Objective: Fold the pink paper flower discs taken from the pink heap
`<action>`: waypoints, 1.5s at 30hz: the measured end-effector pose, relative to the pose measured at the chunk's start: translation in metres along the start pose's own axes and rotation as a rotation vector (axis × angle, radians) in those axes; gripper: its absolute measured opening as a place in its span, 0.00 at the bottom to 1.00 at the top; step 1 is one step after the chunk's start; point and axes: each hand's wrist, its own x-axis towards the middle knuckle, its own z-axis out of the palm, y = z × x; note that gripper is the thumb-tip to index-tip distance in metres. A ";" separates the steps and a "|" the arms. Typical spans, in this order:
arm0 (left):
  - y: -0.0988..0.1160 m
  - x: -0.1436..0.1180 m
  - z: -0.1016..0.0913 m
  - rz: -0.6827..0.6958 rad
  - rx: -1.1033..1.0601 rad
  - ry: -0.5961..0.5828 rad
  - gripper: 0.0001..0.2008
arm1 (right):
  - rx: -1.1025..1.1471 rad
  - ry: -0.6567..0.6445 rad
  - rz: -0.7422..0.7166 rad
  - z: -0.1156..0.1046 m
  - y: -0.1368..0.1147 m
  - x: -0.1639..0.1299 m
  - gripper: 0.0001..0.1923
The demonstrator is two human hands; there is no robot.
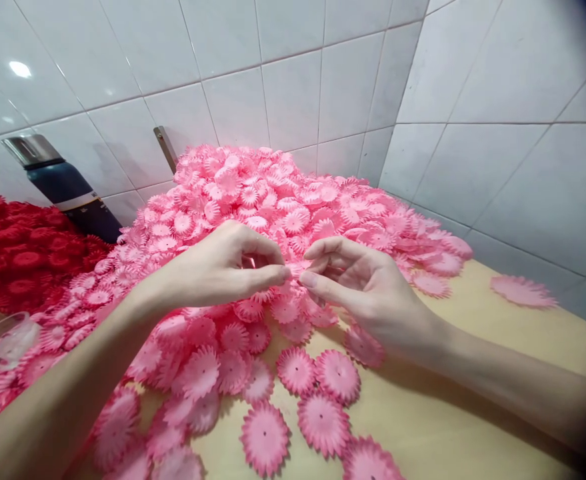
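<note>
Item: pink petal piece [297, 269], thin, round, frilled at the edge. Location: pinched between my two hands, just above the near slope of the pink heap [253, 200], mostly hidden by fingertips.

Left hand [223, 267]: thumb and forefinger closed on the piece, other fingers curled in. Right hand [357, 280]: thumb and forefinger tips meeting the same piece from the other side, remaining fingers loosely bent. Whether it is one layer or several stuck together, I cannot tell.

Handling note, my judgement: these pieces look flimsy and cling to one another, so I would grip only at the rim, keep the pinch light, and slide the tips apart rather than pull, to avoid tearing the frill.

Surroundings: loose pink pieces scattered on the wooden tabletop [447, 413] below my wrists; one stray piece [523, 291] well apart to the right. Red heap [17, 257] at far left, a dark flask [67, 187] with a metal cap behind it. White tiled wall [497, 133] around the corner.
</note>
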 end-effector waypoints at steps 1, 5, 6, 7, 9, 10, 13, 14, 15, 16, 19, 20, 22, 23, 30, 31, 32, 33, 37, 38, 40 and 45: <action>0.000 -0.001 -0.002 -0.017 0.005 0.037 0.12 | 0.004 0.003 0.001 0.000 0.000 0.000 0.09; -0.004 -0.004 -0.011 -0.081 -0.039 0.273 0.10 | 0.043 0.016 0.027 -0.003 0.000 0.003 0.08; -0.004 -0.005 -0.012 -0.093 -0.051 0.343 0.10 | 0.052 0.021 0.032 -0.003 0.000 0.003 0.08; -0.005 -0.005 -0.011 -0.104 -0.051 0.409 0.10 | 0.058 0.026 0.032 -0.003 -0.001 0.003 0.08; -0.005 -0.003 -0.009 -0.117 0.000 0.528 0.10 | 0.067 0.026 0.027 -0.002 -0.002 0.003 0.07; -0.004 -0.002 -0.006 -0.118 0.045 0.584 0.10 | 0.069 0.022 0.023 -0.001 -0.003 0.003 0.08; -0.003 0.001 0.000 -0.105 0.151 0.697 0.10 | 0.076 0.016 0.012 0.000 -0.005 0.002 0.08; -0.003 0.002 0.001 -0.100 0.167 0.720 0.10 | 0.075 0.017 0.011 0.000 -0.006 0.002 0.08; -0.003 0.002 0.002 -0.097 0.179 0.736 0.10 | 0.075 0.019 0.008 0.000 -0.007 0.003 0.08; -0.003 0.002 0.002 -0.094 0.193 0.748 0.10 | 0.076 0.020 0.006 0.000 -0.007 0.003 0.08; -0.003 0.003 0.003 -0.086 0.256 0.769 0.09 | 0.092 0.015 -0.010 0.000 -0.008 0.005 0.08; -0.003 0.003 0.004 -0.083 0.281 0.771 0.10 | 0.098 0.017 -0.013 0.000 -0.008 0.005 0.08; -0.003 0.004 0.007 -0.076 0.325 0.766 0.10 | 0.106 0.019 -0.016 0.000 -0.008 0.006 0.08; -0.004 0.004 0.008 -0.073 0.344 0.758 0.10 | 0.110 0.021 -0.016 0.000 -0.008 0.006 0.08; -0.034 -0.005 -0.016 -0.194 0.571 0.879 0.11 | 0.134 -0.005 0.021 0.005 -0.001 -0.001 0.09; -0.040 -0.007 -0.021 -0.228 0.560 0.818 0.11 | 0.137 -0.012 0.031 0.006 0.001 -0.002 0.10; -0.044 -0.008 -0.025 -0.249 0.548 0.772 0.10 | 0.134 -0.008 0.029 0.006 0.002 -0.001 0.10; -0.046 -0.009 -0.027 -0.256 0.529 0.765 0.10 | 0.120 0.010 0.017 0.005 0.004 0.000 0.10; -0.033 -0.004 -0.016 -0.134 0.425 0.745 0.12 | 0.019 0.100 -0.037 0.000 0.008 0.004 0.09; -0.026 -0.002 -0.010 -0.079 0.385 0.701 0.09 | 0.009 0.101 -0.037 -0.001 0.009 0.005 0.08; -0.012 0.003 0.003 -0.004 0.263 0.424 0.15 | 0.018 0.079 -0.037 -0.001 0.009 0.005 0.07; 0.003 0.006 0.025 0.117 0.232 0.159 0.18 | 0.082 0.000 -0.045 0.002 0.004 -0.001 0.05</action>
